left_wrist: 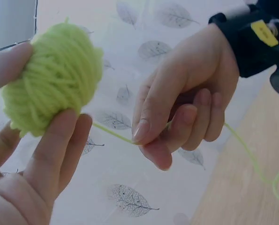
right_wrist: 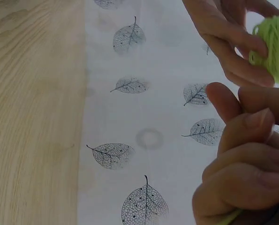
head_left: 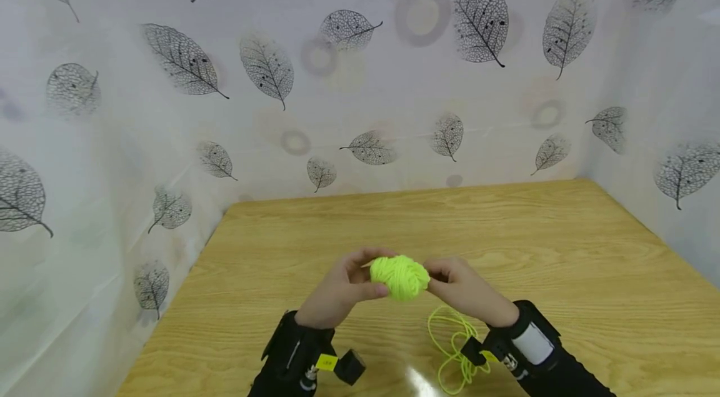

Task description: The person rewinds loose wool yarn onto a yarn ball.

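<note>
A neon yellow-green ball of yarn (head_left: 400, 277) is held above the table by my left hand (head_left: 349, 284), thumb on the near side and fingers around it. In the left wrist view, a taut strand (left_wrist: 115, 133) runs from the ball to my right hand (left_wrist: 186, 93), which pinches it between thumb and index finger. The other right fingers are curled, and the strand leaves below them. Loose loops of the same yarn (head_left: 450, 359) lie on the table under the right wrist. In the right wrist view, the ball (right_wrist: 276, 51) shows at the edge beside the left fingers.
The wooden table (head_left: 281, 228) spreads out beneath both hands. A white curtain with a leaf print (head_left: 371, 90) stands behind it and along both sides. Each wrist wears a black strap with a small camera (head_left: 350, 367).
</note>
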`<state>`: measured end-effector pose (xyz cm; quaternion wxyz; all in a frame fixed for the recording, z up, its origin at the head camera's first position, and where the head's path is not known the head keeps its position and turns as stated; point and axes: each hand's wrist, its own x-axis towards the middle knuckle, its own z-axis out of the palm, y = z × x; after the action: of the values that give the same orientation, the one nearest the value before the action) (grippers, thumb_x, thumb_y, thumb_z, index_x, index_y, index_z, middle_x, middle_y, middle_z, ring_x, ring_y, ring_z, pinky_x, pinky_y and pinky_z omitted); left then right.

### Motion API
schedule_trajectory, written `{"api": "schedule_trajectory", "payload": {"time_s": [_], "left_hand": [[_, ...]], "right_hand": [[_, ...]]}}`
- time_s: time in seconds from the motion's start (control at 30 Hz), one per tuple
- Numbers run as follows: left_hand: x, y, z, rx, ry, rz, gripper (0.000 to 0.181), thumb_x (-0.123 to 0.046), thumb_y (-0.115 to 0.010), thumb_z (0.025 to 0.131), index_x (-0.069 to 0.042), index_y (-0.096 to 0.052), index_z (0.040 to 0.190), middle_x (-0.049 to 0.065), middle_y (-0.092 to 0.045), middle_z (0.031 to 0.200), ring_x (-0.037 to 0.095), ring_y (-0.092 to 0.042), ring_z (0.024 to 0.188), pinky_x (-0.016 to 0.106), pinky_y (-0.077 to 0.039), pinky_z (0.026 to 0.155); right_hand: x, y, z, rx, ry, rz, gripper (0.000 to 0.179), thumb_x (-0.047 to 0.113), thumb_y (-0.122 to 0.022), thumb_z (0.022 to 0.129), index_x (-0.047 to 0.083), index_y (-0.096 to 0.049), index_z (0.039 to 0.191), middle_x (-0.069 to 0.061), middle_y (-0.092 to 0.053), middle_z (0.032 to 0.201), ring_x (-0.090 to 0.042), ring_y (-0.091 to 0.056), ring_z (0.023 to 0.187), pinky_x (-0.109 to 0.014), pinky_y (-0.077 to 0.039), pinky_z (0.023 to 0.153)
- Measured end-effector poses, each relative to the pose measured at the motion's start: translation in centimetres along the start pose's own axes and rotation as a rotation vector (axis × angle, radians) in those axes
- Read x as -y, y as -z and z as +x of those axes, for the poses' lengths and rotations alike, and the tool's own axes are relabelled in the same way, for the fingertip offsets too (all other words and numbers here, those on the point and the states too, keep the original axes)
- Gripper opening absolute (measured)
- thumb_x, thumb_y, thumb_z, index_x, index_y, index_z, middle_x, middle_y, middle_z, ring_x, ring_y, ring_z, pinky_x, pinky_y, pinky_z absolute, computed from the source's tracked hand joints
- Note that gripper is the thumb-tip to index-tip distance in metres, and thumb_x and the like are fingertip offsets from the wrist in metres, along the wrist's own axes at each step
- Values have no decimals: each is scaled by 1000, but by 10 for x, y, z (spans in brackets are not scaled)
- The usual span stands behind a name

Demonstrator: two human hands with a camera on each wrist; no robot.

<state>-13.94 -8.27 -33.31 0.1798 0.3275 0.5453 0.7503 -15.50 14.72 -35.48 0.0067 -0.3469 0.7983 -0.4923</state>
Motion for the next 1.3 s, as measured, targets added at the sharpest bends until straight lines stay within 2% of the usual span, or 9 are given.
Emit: {"api": "schedule_trajectory", "payload": {"time_s": [0.13,0.23,0.37,0.47,0.6,0.7,0.9,1.07,1.3], "left_hand": [[2,-1,2,-123,9,78,39,-7,-66,83,-4,-51,119,9,-52,118,18,-56,97,27,-51,80],[4,-3,4,-206,35,137,42,-7,-67,83,0,-48,120,12,-52,120,20,-55,99,27,-50,80],[7,-5,6,-290,42,183,46,-8,-68,82,2,-46,121,17,-49,123,24,-53,105,27,-49,83],[9,-6,7,-341,24,220,45,-8,-68,82,1,-46,120,17,-48,123,27,-52,107,27,-50,83],[12,-6,8,-408,15,314,46,-12,-70,81,-3,-47,119,15,-49,123,26,-52,107,31,-51,82],[14,-5,9,-433,22,395,46,-15,-71,81,-6,-48,120,13,-50,122,25,-52,106,36,-51,82],[20,-1,11,-391,69,471,46,-18,-69,83,-10,-49,124,12,-45,127,25,-53,104,40,-51,81],[23,-1,11,-337,113,506,39,-18,-68,83,-12,-54,119,12,-45,125,24,-55,102,39,-52,82],[22,-1,11,-186,187,466,37,-17,-68,83,-14,-56,119,9,-47,123,22,-58,96,39,-53,77]], "right_hand": [[3,-12,0,69,-13,-6,14,7,-54,92,4,-66,98,1,-62,73,-1,-45,56,-23,-47,54],[9,-18,0,88,-1,-41,13,7,-55,92,4,-66,98,-1,-67,83,-1,-49,60,-26,-51,59],[16,-23,-1,88,73,-89,13,11,-56,92,9,-68,87,10,-53,65,2,-39,51,-18,-41,48],[22,-24,-3,97,115,-97,16,16,-55,93,12,-67,82,14,-40,59,4,-33,48,-14,-33,44],[29,-24,-6,117,139,-105,18,19,-54,94,14,-64,79,16,-38,59,5,-31,48,-14,-32,44],[33,-23,-8,129,170,-111,17,18,-55,94,16,-64,79,16,-38,59,6,-32,49,-12,-32,45],[39,-15,-12,93,244,-103,13,13,-55,93,17,-64,85,13,-41,59,6,-33,50,-12,-33,45],[44,-4,-16,38,274,-89,12,5,-57,90,16,-64,88,9,-44,59,5,-33,49,-14,-34,44],[49,10,-18,-61,257,-65,18,-3,-59,87,14,-65,85,7,-43,57,1,-31,45,-14,-31,40]]}}
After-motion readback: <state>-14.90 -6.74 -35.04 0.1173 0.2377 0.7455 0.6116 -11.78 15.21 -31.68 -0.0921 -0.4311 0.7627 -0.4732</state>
